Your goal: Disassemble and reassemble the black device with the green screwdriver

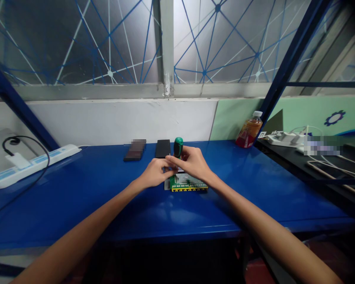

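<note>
A screwdriver [178, 146] with a green and black handle stands upright above a green circuit board [179, 183]. My right hand [192, 159] has its fingers closed round the screwdriver, below the top of the handle. My left hand [156, 172] is pinched close to the screwdriver's lower part, its fingertips meeting those of the right. What the left fingertips hold, if anything, is too small to make out. The board has a grey metal plate on top and a yellow-edged row of connectors along its near side. Both hands hide the board's far part and the screwdriver's tip.
Behind the hands lie a black flat box [162, 148] and a dark, partly blurred flat object [135, 150]. A white power strip [35, 165] with a black cable is at the left. A drink bottle [250, 130] stands at the back right of the blue table [106, 213].
</note>
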The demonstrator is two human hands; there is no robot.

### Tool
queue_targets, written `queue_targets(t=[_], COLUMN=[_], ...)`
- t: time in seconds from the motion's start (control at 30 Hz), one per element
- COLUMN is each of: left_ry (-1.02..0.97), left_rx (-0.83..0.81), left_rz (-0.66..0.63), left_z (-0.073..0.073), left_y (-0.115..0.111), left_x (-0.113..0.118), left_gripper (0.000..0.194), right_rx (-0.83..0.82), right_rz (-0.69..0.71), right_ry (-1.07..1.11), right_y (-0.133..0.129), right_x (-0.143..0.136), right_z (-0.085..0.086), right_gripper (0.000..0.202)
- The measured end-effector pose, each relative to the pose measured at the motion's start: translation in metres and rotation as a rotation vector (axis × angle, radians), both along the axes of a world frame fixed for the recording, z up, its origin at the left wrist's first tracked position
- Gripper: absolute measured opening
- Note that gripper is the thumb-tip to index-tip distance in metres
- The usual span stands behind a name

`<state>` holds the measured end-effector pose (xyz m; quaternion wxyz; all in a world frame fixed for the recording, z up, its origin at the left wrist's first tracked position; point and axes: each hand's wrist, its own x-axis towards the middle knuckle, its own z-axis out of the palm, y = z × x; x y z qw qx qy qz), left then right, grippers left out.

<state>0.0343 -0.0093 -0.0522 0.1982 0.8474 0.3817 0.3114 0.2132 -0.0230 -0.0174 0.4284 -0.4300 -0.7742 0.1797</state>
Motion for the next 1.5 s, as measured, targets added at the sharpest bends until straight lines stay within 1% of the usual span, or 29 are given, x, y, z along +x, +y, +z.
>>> queue_targets(t=[0.1,0.27,0.4,0.57,0.73,0.83,1.0,1.13,1.23,1.33,1.4,1.5], left_ry=[-0.006,0.024,0.011,0.033,0.038,0.028,0.034,0.029,0.012,0.016,0.043,0.105], left_rx=[-0.008,0.051,0.045,0.049,0.017,-0.009,-0.045,-0.06,-0.017,0.079,0.124,0.154], left_rz=[0.004,-0.019,0.01,-0.012,-0.004,-0.025,-0.064,-0.043,0.005,0.048,0.075,0.106], left_z=[0.001,0.001,0.0,0.001,0.004,0.004,0.003,0.001,0.001,0.002,0.001,0.0], left_y=[-0.001,-0.001,0.0,-0.001,-0.002,-0.002,0.0,0.001,0.004,0.008,0.011,0.013], left_x=[0.0,0.0,0.0,-0.001,0.0,0.0,-0.002,-0.002,-0.003,-0.008,-0.011,-0.015], left_gripper=[0.015,0.015,0.013,0.015,0.019,0.022,0.024,0.022,0.02,0.021,0.022,0.024], right_rx=[0.008,0.007,0.029,0.027,0.016,0.022,0.035,0.048,0.088,0.135,0.149,0.149], right_rz=[-0.003,0.004,-0.022,-0.026,-0.033,-0.033,-0.059,-0.059,-0.061,-0.132,-0.177,-0.202], right_ry=[0.011,-0.006,-0.024,-0.023,-0.015,-0.003,0.04,0.071,0.121,0.177,0.201,0.205], right_y=[0.0,-0.001,0.0,0.001,0.0,0.0,0.0,-0.001,-0.002,-0.002,-0.001,0.0], right_x=[0.0,0.0,0.0,0.0,0.001,0.002,0.004,0.003,0.002,0.004,0.006,0.009], right_z=[0.0,0.001,0.002,0.001,0.003,0.005,0.007,0.005,0.005,0.007,0.009,0.011], right_gripper=[0.037,0.038,0.041,0.041,0.04,0.04,0.041,0.041,0.039,0.04,0.04,0.04])
